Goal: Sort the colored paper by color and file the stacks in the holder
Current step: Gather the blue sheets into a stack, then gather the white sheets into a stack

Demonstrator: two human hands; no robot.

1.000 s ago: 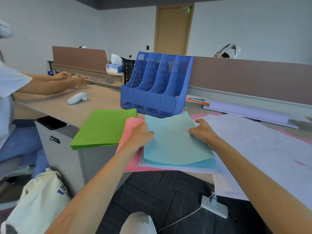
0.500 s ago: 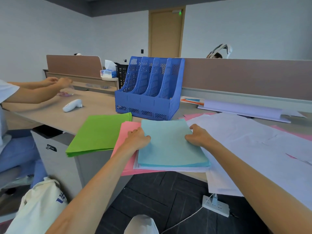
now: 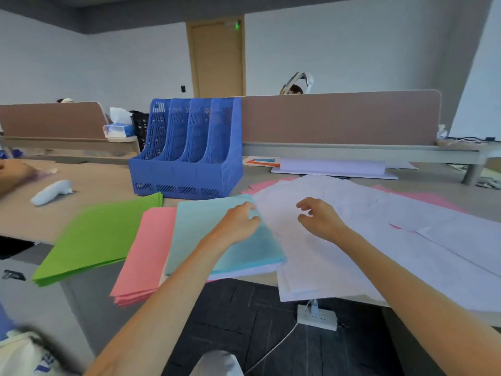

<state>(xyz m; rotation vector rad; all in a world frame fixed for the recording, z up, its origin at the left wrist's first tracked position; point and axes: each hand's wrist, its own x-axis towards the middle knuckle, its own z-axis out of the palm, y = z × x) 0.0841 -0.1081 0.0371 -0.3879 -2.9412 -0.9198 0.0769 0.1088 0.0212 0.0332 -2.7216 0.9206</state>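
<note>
A light blue stack (image 3: pixel 206 229) lies at the desk's front edge, partly over a pink stack (image 3: pixel 146 253). A green stack (image 3: pixel 95 234) lies to the left. Loose white sheets (image 3: pixel 366 240) with pink sheets (image 3: pixel 433 199) under them spread to the right. The blue file holder (image 3: pixel 187 169) stands empty behind the stacks. My left hand (image 3: pixel 238 221) rests on the blue stack's right edge, fingers curled on it. My right hand (image 3: pixel 320 218) hovers over the white sheets, fingers apart, holding nothing.
A white handheld device (image 3: pixel 51 192) lies at the left, near another person's hand (image 3: pixel 13 172). A brown desk divider (image 3: pixel 339 118) runs behind, with a folded white sheet (image 3: pixel 333 168) at its foot. A power strip (image 3: pixel 317 317) lies on the floor below the desk edge.
My right hand has left the blue stack and moved right over the white sheets, opening. My left hand has shifted from the stack's left edge to its right edge. The view turned right.
</note>
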